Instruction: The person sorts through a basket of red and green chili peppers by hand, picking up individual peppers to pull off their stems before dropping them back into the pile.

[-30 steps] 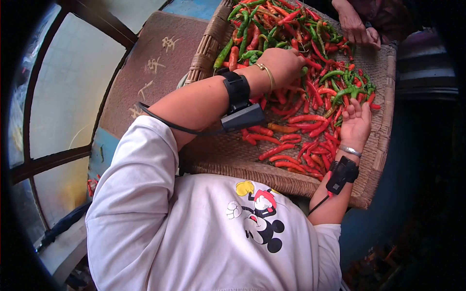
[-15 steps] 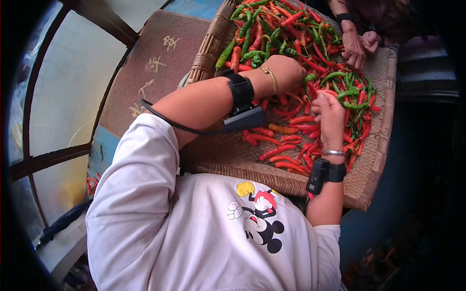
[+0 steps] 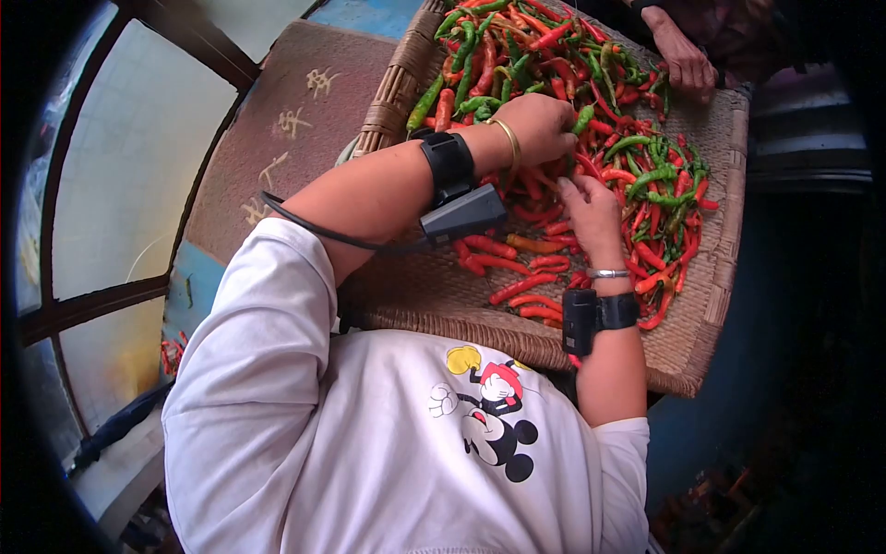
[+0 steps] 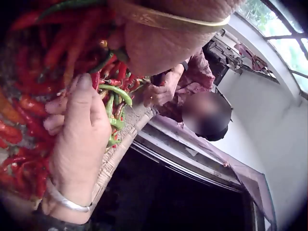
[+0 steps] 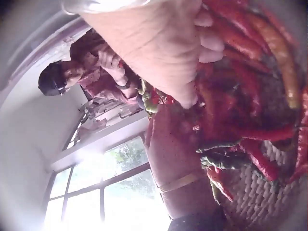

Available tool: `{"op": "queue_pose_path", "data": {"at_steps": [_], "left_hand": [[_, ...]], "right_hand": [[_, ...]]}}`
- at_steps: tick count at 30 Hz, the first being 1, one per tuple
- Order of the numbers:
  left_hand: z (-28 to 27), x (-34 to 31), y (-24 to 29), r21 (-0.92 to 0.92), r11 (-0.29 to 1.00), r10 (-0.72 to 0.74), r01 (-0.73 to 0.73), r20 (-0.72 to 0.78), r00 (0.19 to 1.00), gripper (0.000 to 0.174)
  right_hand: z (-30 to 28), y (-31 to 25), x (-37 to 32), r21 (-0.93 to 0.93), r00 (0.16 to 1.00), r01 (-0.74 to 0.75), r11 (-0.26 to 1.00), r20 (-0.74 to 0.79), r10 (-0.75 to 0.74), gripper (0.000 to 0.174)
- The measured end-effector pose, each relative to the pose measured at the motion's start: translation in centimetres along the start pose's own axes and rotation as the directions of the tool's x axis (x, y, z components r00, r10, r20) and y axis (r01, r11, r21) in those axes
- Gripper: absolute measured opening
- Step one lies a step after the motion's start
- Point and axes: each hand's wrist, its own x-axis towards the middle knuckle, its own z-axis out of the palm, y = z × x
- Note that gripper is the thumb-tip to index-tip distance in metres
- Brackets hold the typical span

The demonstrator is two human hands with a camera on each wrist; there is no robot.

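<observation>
A wide woven tray [image 3: 434, 295] holds a heap of red chillies [image 3: 517, 288] and green chillies [image 3: 651, 175]. My left hand [image 3: 540, 125] is curled down into the heap at the tray's middle and pinches a green chilli [image 3: 581, 118] [image 4: 115, 91]. Just below it my right hand [image 3: 591, 208] lies palm down on the red chillies. Its fingers [image 5: 207, 45] curl into them close to the left hand. In the left wrist view the right hand [image 4: 79, 130] has its thumb straight and its knuckles bent into the red pile.
Another person's hand [image 3: 683, 55] rests on the tray's far right corner; that person [image 4: 192, 91] sits across from me. A brown mat with characters [image 3: 295, 120] lies left of the tray. A window [image 3: 129, 166] is at the far left.
My right hand turned from palm up at the right side to palm down and slid left, up to the left hand. The left hand stayed put. The other person's hand shifted.
</observation>
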Motion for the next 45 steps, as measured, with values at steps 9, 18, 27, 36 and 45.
{"op": "queue_pose_path", "data": {"at_steps": [9,18,27,36,45], "left_hand": [[0.4,0.3,-0.6,-0.084,0.996,0.001,-0.006,-0.062,0.998,0.023],[-0.3,0.7,-0.4,-0.758,0.628,-0.25,0.178,0.02,0.968,0.016],[0.7,0.9,-0.8,-0.74,0.644,-0.171,0.193,0.107,0.979,0.016],[0.3,0.0,0.8,-0.648,0.756,0.023,0.096,0.174,0.985,0.019],[-0.9,-0.1,1.2,-0.256,0.917,0.304,-0.305,-0.045,0.952,0.014]], "right_hand": [[0.9,-0.2,0.4,-0.152,0.995,-0.079,0.985,0.052,0.088,0.022],[-3.5,-2.0,-0.4,0.435,0.958,-0.283,0.855,0.093,0.27,0.012],[-8.2,-0.5,0.3,0.834,0.93,0.052,0.549,-0.241,0.277,0.017],[-5.9,-1.7,0.1,0.813,0.977,-0.148,0.563,0.033,0.209,0.029],[-5.3,-1.5,0.0,0.773,0.975,-0.197,0.603,0.09,0.203,0.017]]}}
